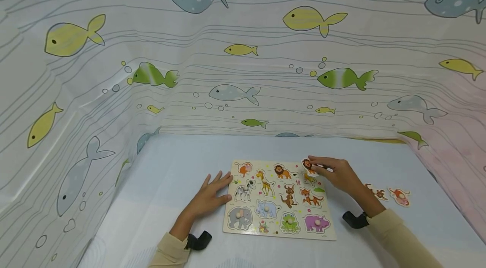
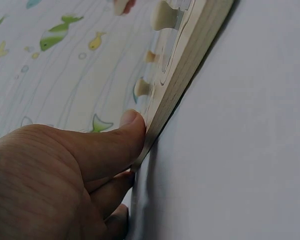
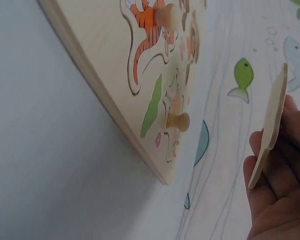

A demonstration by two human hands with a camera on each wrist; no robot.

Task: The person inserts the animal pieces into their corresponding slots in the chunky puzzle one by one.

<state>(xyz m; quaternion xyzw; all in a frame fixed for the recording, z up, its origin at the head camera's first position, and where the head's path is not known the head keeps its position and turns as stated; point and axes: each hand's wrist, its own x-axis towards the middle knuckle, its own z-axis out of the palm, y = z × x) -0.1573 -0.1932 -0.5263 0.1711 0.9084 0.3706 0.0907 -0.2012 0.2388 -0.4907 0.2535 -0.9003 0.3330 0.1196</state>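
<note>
A light wooden knob puzzle board (image 1: 328, 233) with animal pictures lies on the table in the head view. At its left edge my left hand (image 1: 210, 195) has its fingers spread, fingertips touching the rim. The left wrist view has the thumb (image 2: 125, 137) against the board's edge. My right hand (image 1: 334, 174) pinches a small lion puzzle piece (image 1: 306, 166) over the board's far right corner. Seen nearly edge-on in the right wrist view, the lion piece (image 3: 272, 125) is tilted up, apart from the board. An elephant piece (image 1: 239, 216) with a knob sits in the near left corner.
Right of the board, partly behind my right forearm, lies a brown animal piece (image 1: 379, 193), with a monkey piece (image 1: 400, 196) beside it. Fish-printed sheeting (image 1: 228, 109) rises behind the table and along both sides. Dark wrist devices (image 1: 199, 240) sit at both cuffs.
</note>
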